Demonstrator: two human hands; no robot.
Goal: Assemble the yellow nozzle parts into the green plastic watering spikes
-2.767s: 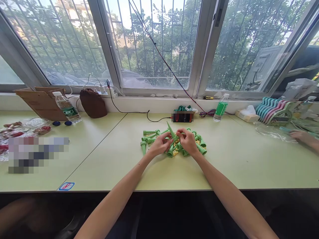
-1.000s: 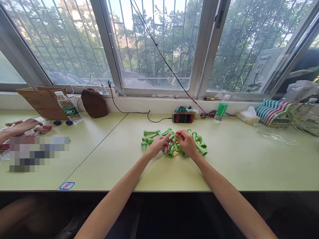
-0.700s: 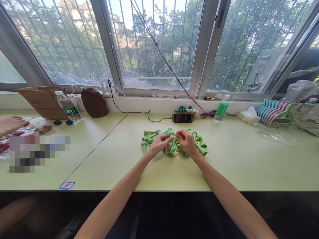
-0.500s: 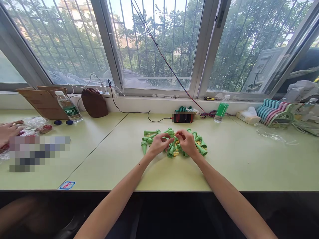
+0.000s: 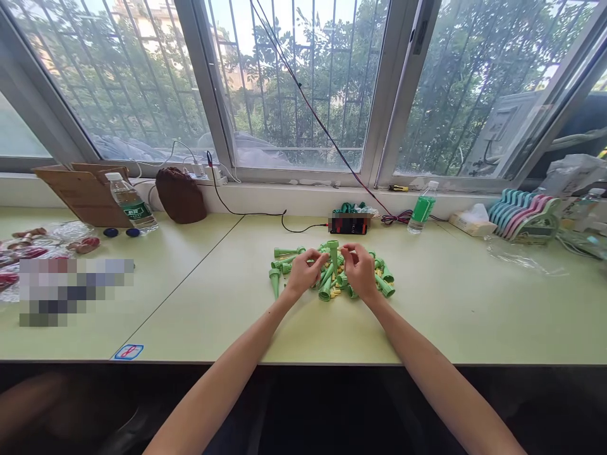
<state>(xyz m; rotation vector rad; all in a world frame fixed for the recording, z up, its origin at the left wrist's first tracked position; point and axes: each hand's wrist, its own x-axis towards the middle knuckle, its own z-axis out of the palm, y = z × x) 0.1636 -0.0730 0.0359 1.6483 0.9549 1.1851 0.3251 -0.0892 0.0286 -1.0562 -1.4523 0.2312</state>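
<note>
Between my two hands a green plastic spike [image 5: 333,251] stands upright, its wide capped end on top and its narrow end down. My left hand [image 5: 305,273] is closed, with thumb and fingertips pinched at the spike's left side. My right hand [image 5: 359,270] is closed in a pinch just right of the spike; what its fingertips hold is too small to make out. Under and around both hands lies a heap of similar green spikes [image 5: 325,292], mixed with small yellow plastic pieces [image 5: 336,292]. One loose spike [image 5: 274,282] lies left of my left hand.
Behind the heap lies a phone [image 5: 348,224] on a black cable. A green-labelled bottle [image 5: 422,208], a tissue box [image 5: 472,224] and pastel hangers [image 5: 524,215] stand back right. At left are another bottle [image 5: 133,205], a brown bag [image 5: 180,196] and wrapped red items [image 5: 28,253].
The upright spike has shifted slightly right and up between my hands. My right fingertips have drawn a little to the right. Another person's hand at the far left has left the view.
</note>
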